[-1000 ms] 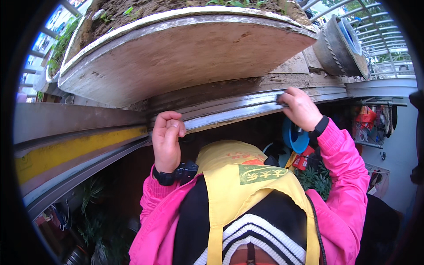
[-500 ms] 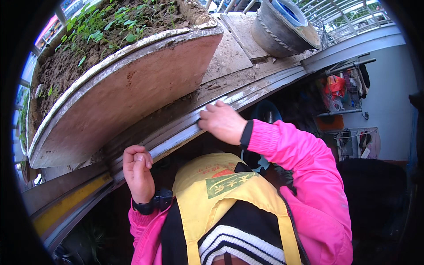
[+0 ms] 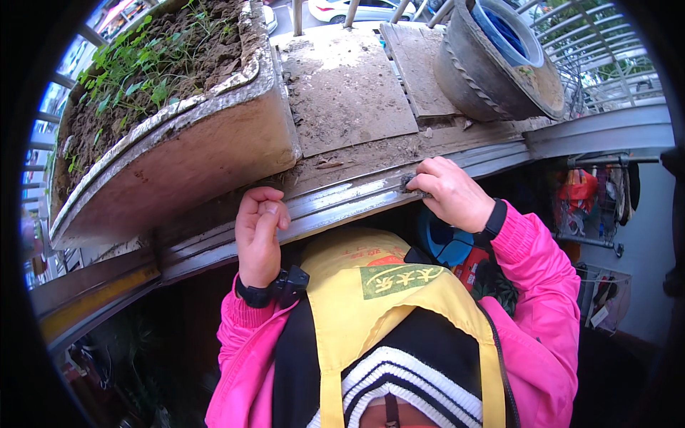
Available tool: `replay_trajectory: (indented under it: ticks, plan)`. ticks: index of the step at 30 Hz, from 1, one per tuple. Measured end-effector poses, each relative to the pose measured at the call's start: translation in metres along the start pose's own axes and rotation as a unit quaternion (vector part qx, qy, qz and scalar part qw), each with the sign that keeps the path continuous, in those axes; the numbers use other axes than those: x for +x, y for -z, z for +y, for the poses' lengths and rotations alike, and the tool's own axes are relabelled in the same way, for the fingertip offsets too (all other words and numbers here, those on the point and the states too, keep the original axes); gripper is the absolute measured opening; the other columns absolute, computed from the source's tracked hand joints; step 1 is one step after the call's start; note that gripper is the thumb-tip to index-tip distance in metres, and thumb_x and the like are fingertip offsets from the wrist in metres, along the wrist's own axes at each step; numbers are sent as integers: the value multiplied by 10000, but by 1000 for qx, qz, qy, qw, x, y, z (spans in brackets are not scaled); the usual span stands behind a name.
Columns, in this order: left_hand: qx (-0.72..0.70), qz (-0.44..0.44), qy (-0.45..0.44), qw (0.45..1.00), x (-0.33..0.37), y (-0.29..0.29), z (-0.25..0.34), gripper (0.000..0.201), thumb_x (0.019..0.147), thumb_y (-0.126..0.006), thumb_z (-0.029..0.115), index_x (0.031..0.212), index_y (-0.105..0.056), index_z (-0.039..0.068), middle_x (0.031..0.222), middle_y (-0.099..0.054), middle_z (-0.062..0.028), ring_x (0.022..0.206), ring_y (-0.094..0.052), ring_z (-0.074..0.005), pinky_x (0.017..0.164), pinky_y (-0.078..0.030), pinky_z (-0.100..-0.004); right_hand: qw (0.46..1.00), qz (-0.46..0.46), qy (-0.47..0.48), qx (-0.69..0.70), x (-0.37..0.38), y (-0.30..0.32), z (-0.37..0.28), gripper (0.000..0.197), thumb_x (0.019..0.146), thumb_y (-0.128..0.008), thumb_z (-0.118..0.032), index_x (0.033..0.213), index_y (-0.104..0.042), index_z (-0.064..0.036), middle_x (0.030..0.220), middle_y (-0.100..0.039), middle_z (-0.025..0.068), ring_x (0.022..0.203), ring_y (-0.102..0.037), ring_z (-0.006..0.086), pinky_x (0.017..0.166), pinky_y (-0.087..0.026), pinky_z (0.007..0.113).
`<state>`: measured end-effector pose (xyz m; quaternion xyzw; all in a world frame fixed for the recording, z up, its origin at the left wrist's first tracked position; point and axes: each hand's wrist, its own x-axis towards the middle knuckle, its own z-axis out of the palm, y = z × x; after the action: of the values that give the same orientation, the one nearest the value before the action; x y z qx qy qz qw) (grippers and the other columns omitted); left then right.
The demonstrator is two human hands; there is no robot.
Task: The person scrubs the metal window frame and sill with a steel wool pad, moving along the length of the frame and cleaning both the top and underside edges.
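Note:
My right hand [image 3: 454,196] is closed around a small dark grey scouring pad [image 3: 407,183], of which only an edge shows past the fingertips. It presses the pad on the metal window track [image 3: 342,203], a ridged silvery sill with whitish wet streaks. To the left, my left hand [image 3: 258,232] is held just over the same track, its fingers curled in and the thumb bent against them, with nothing visible in it. Beyond the left hand stands a large white planter [image 3: 193,153] of soil with small green seedlings.
Dusty boards [image 3: 349,93] lie behind the track, scattered with dirt. A grey round pot [image 3: 474,78] with a blue basin [image 3: 506,32] in it stands at the back right, near metal railings. Below the sill is a blue bucket [image 3: 446,239]; wire racks [image 3: 603,285] hang at the right.
My right hand has slid to the right along the track, and the pad now shows at its fingertips. The left hand has also shifted right and up in the picture, staying curled. The view has turned.

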<state>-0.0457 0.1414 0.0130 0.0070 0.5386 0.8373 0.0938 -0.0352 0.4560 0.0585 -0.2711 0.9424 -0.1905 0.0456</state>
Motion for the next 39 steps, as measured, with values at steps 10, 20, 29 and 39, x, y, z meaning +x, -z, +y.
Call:
replay_trajectory:
  ticks: [10, 20, 29, 39]
  plan:
    - [11, 22, 8, 1000, 6, -32, -11, 142, 913, -472, 50, 1041, -509, 2, 736, -475, 2, 694, -446, -80, 678, -365, -217, 981, -65, 179, 44, 85, -44, -21, 157, 734, -599, -71, 880, -580, -15, 859, -522, 140, 852, -544, 323, 746, -457, 403]
    - [26, -1, 3, 1000, 12, -24, 0, 161, 920, -502, 105, 1038, -496, -4, 701, -455, 2, 686, -436, -85, 684, -359, -225, 991, -24, 91, -95, 84, -82, -41, 119, 762, -552, -158, 720, -617, -69, 797, -580, 95, 815, -590, 248, 717, -475, 345]
    - [17, -68, 36, 997, 25, -37, -9, 137, 910, -472, 63, 1034, -501, 12, 703, -456, 11, 673, -429, -73, 669, -356, -217, 991, -66, -55, -101, 35, -39, 14, 96, 725, -589, -106, 766, -630, -30, 845, -585, 147, 856, -578, 310, 786, -468, 411]
    - [24, -149, 107, 983, 54, -76, -30, 128, 914, -459, 26, 1036, -501, 21, 740, -473, 4, 679, -449, -69, 663, -374, -205, 972, 72, -184, 124, -35, 27, 67, 203, 743, -604, -126, 920, -617, -27, 863, -575, 156, 845, -577, 345, 775, -475, 388]
